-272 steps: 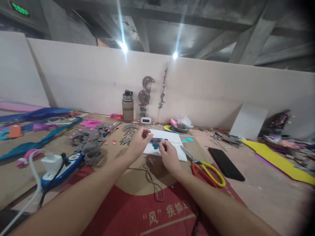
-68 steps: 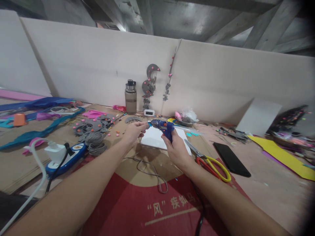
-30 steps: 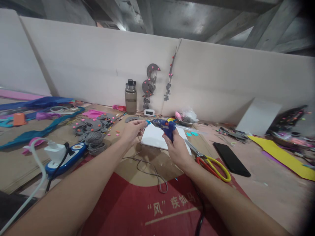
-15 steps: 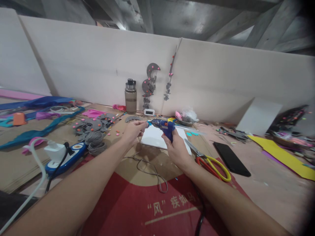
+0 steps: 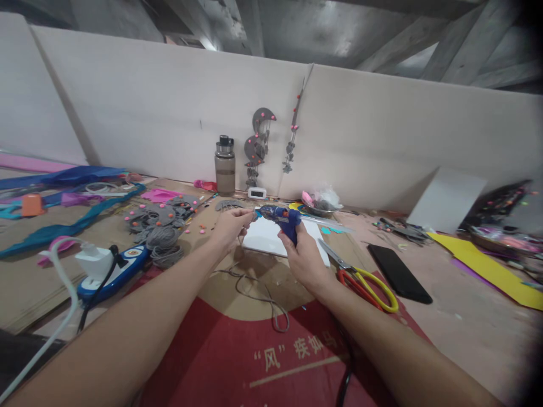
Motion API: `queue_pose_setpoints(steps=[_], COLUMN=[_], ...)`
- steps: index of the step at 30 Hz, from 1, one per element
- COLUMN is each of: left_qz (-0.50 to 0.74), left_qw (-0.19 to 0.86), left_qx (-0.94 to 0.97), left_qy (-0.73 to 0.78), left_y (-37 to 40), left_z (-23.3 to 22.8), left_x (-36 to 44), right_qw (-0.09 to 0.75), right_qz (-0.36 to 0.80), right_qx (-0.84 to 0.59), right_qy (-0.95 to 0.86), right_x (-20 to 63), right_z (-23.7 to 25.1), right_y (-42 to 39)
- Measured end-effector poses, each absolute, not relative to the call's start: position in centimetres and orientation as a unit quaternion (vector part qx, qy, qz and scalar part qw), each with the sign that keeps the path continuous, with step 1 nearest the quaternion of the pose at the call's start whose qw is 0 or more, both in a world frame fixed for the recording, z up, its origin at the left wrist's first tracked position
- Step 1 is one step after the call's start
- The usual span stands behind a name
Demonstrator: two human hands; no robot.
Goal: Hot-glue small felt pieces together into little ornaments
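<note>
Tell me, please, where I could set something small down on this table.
Bare tabletop lies between the phone, the yellow sheet and the right forearm; another patch, on the red printed sheet, between the lettering and the left forearm. Crowded at left: teal band, gray cutouts, power strip.

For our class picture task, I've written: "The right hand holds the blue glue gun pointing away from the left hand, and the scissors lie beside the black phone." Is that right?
Not quite: the direction is wrong. The head view shows the blue glue gun pointing toward the left hand. The right hand does hold it, and the scissors lie beside the black phone.
</note>
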State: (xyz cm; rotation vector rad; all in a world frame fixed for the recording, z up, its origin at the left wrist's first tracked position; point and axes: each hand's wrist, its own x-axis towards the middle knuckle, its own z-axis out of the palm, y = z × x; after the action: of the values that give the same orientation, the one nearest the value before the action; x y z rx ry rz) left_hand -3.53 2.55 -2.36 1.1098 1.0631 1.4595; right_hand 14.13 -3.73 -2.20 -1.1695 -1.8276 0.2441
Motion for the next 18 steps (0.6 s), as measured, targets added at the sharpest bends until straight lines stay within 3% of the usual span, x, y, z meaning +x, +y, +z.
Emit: queue_pose_setpoints(steps=[18], left_qz=[0.627], left_qw=[0.498], left_qx=[0.442], left_qy=[0.405], left_y=[3.10], left_z=[-2.43], left_x=[-4.26], right_qw=[0.485], right_qz=[0.125], right_qx=[-0.499], right_qy=[-0.708], right_x=[14.68], right_z=[-2.85], right_y=[-2.89])
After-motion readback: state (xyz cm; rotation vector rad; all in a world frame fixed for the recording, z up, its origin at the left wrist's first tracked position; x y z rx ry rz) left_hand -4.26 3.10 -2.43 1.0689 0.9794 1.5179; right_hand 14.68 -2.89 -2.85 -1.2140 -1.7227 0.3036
